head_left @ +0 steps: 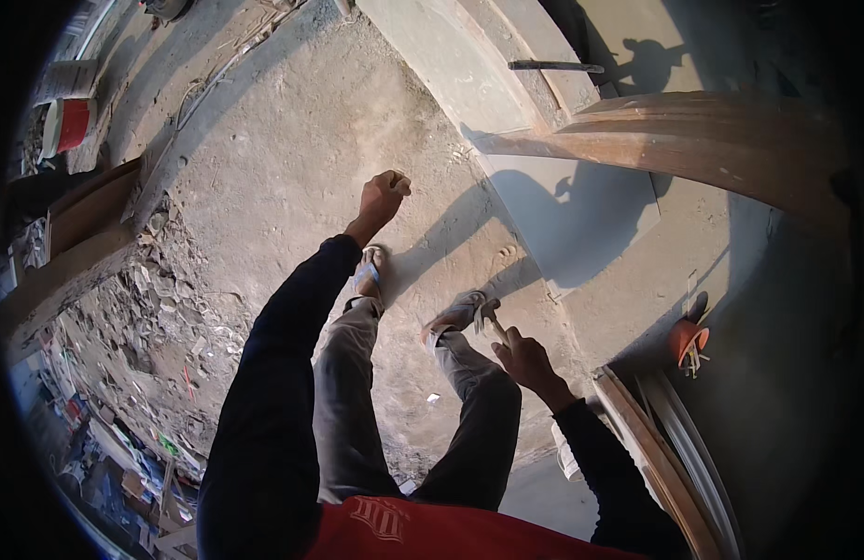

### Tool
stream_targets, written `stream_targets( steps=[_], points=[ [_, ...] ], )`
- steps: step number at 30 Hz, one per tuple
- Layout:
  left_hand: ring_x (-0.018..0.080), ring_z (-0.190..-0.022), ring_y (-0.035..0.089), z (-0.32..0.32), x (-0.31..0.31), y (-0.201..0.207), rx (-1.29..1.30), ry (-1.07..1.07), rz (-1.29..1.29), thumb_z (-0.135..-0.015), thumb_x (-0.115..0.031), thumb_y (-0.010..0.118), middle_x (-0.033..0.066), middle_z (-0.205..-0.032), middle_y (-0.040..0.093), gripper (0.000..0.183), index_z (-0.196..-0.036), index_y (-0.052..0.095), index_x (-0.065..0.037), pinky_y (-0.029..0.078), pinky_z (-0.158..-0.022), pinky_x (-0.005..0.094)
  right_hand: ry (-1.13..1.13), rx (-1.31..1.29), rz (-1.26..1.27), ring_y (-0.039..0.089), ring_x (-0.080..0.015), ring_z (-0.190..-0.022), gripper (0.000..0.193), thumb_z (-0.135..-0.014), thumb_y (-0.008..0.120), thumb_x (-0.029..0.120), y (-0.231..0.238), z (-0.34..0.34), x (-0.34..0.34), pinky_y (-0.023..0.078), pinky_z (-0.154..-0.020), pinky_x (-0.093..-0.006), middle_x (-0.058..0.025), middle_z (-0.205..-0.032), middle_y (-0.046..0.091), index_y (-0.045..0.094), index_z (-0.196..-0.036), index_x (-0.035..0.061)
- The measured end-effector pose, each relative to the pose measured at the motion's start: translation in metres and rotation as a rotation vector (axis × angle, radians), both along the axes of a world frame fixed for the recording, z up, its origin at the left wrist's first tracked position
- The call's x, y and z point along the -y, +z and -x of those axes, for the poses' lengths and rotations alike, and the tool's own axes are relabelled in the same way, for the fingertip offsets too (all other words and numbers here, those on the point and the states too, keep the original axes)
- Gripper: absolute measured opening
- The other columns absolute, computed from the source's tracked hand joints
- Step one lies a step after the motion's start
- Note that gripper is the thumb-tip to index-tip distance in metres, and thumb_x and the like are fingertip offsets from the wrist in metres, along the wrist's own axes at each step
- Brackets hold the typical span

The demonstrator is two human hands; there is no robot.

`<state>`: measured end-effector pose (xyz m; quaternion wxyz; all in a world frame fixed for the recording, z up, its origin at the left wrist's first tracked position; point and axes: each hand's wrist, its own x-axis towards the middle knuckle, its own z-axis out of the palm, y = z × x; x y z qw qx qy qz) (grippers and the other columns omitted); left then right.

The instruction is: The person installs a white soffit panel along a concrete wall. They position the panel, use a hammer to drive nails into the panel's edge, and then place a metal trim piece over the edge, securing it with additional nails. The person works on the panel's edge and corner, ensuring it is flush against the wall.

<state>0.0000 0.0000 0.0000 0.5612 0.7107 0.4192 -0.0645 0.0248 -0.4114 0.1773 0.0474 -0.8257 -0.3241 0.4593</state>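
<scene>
My right hand (pixel 527 362) is wrapped round the wooden handle of a claw hammer (pixel 488 315). The hammer's metal head points away from me, over my right foot in its sandal. Stretched out ahead of me, my left hand (pixel 385 194) is closed, its fingertips pressed together above the dusty ground. Whatever those fingers may hold is too small or hidden to make out. To the right of my left hand lies a pale flat sheet (pixel 572 219), with my shadow across it.
A wooden frame (pixel 675 131) rises at the upper right. An orange container (pixel 689 343) with sticks in it stands at right, near leaning boards (pixel 651 453). Rubble (pixel 161 308) covers the left side, beside a wooden beam (pixel 68 271). A red and white bucket (pixel 70 126) sits far left.
</scene>
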Motion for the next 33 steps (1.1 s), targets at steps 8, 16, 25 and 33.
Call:
stream_targets(
  steps=[8, 16, 25, 33],
  points=[
    [0.0271, -0.099, 0.074, -0.093, 0.073, -0.172, 0.160, -0.102, 0.013, -0.097, -0.026, 0.068, 0.0182, -0.105, 0.077, 0.032, -0.113, 0.073, 0.001, 0.055, -0.092, 0.0379, -0.109, 0.179, -0.144, 0.070, -0.0410, -0.073, 0.027, -0.097, 0.065, 0.025, -0.274, -0.001, -0.001, 0.057, -0.065, -0.0507, -0.0217, -0.079, 0.068, 0.055, -0.101, 0.0006],
    [0.0160, -0.109, 0.067, -0.135, 0.092, -0.267, 0.405, -0.031, 0.615, -0.103, -0.028, 0.067, 0.0074, -0.114, 0.071, 0.028, -0.116, 0.066, -0.003, 0.053, -0.098, 0.0319, -0.188, 0.255, -0.330, 0.069, -0.0414, -0.095, 0.030, -0.092, 0.069, 0.021, -0.401, 0.022, 0.030, 0.055, -0.081, -0.0530, -0.0224, -0.100, 0.068, 0.057, -0.111, 0.0007],
    [0.0148, -0.097, 0.069, -0.144, 0.091, -0.255, 0.428, 0.010, 0.598, -0.102, -0.018, 0.069, 0.0059, -0.107, 0.073, 0.017, -0.110, 0.070, -0.002, 0.056, -0.091, 0.0311, -0.107, 0.298, -0.330, 0.068, -0.0440, -0.095, 0.032, -0.091, 0.070, 0.026, -0.388, 0.008, 0.057, 0.055, -0.083, -0.0541, -0.0221, -0.104, 0.068, 0.060, -0.110, 0.0023],
    [0.0100, -0.087, 0.060, -0.141, 0.100, -0.277, 0.551, 0.087, 0.576, -0.102, -0.016, 0.069, 0.0012, -0.097, 0.070, 0.014, -0.106, 0.071, -0.003, 0.049, -0.082, 0.0270, -0.192, 0.356, -0.207, 0.066, -0.0434, -0.102, 0.027, -0.092, 0.070, 0.025, -0.377, 0.021, 0.058, 0.053, -0.089, -0.0533, -0.0218, -0.107, 0.067, 0.061, -0.105, 0.0026]
  ],
)
